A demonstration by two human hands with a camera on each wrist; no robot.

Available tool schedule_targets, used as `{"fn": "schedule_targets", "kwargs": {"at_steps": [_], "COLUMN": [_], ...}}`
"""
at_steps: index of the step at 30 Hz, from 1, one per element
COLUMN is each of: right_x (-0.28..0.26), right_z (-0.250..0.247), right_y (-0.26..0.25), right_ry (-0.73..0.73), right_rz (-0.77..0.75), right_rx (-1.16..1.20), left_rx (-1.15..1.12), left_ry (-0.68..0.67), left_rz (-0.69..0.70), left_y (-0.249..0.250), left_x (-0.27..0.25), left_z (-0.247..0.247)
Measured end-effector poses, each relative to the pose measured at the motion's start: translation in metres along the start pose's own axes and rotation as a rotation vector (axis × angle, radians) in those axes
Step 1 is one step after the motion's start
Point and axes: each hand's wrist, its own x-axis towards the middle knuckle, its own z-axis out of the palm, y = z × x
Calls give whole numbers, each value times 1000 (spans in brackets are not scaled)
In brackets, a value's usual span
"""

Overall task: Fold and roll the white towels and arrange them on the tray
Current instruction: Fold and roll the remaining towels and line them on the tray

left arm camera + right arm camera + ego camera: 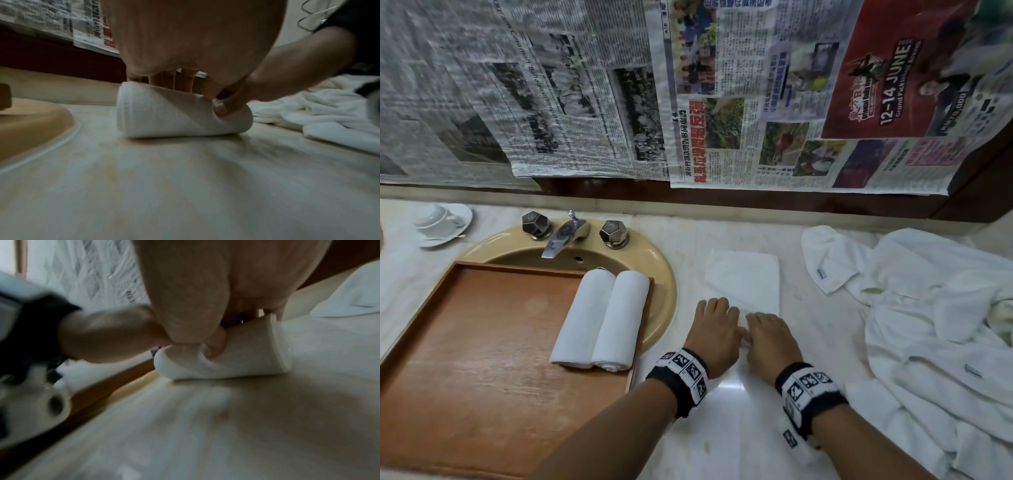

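Head cam: my left hand (714, 334) and right hand (770, 339) sit side by side on the folded towel (743, 281), curled over its near end so the roll starts tight. Two rolled towels (602, 318) are on the tray (465, 342) already. Left wrist: thumb pinching the roll (180, 116) against the surface (185, 186). Right wrist: same grip, blurry.
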Motion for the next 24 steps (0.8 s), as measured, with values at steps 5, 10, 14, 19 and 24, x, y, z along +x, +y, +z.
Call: {"fn": "schedule_targets", "kwargs": {"at_steps": [5, 10, 14, 19, 24], "right_x": [36, 42, 20, 11, 6], "right_z": [-18, -11, 9, 18, 6], "right_y": [16, 21, 8, 1, 18], "right_ry": [-237, -56, 269, 156, 90], "right_rz": [139, 166, 67, 152, 31], "right_rx": [155, 180, -75, -141, -72], "left_rx": [44, 52, 117, 83, 84], "left_ry": [-80, -197, -328, -316, -66], "left_rz": [107, 178, 106, -75, -67], "left_y": [-18, -30, -31, -27, -8], "left_x": [13, 50, 78, 89, 50], "left_z": [3, -16, -24, -23, -18]}}
